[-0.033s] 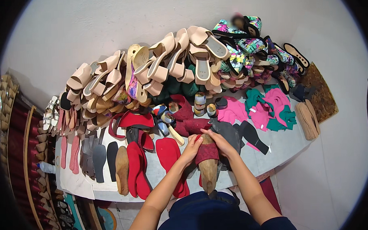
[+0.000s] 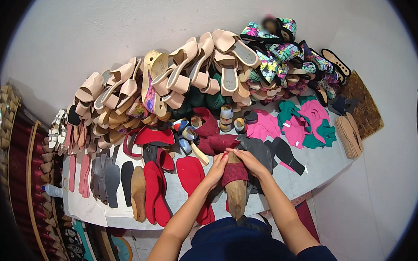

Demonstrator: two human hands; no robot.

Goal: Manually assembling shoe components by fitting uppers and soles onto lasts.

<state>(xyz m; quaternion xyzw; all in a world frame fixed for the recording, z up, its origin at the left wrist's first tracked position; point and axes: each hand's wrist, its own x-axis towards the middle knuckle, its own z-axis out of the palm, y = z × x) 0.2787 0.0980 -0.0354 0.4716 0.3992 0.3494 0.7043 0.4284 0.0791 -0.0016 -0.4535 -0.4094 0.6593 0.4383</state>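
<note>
Spanning the view, worktop (image 2: pixel 312 173) carries beige sandals (image 2: pixel 184 71) piled at back, red insoles (image 2: pixel 192 177) in front. Wooden shoe form (image 2: pixel 236 194) stands at near edge; left hand (image 2: pixel 218 167) and right hand (image 2: pixel 247 160) fingers pinch dark red strap (image 2: pixel 234 173) over it.

change: none visible | both hands unmoved on dark-red upper (image 2: pixel 234 172)

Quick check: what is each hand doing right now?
Left hand: closed on the dark red upper stretched over the wooden shoe last.
Right hand: gripping the same upper from the other side.
</note>
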